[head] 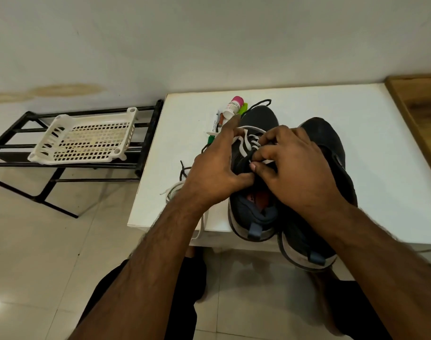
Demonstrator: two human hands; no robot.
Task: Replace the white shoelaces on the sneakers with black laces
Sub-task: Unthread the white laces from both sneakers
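Two dark sneakers stand side by side on a white table (356, 143), heels toward me. The left sneaker (261, 119) still carries a white lace (243, 141) across its eyelets. My left hand (216, 168) holds that shoe's left side, thumb at the tongue, index finger stretched forward. My right hand (293, 165) pinches the white lace over the tongue with curled fingers. The right sneaker (324, 138) lies partly under my right wrist. A black lace (185, 171) lies loose on the table left of the shoes, and its far loop shows beyond the left toe. A loose white lace end (171, 191) trails off the table's front left edge.
A pink-capped bottle (232, 106), green clips and a pen (214, 122) lie beyond the left shoe. A white plastic basket (86, 138) sits on a black metal rack (18, 165) to the left. A wooden board (420, 114) borders the table's right. Tiled floor lies below.
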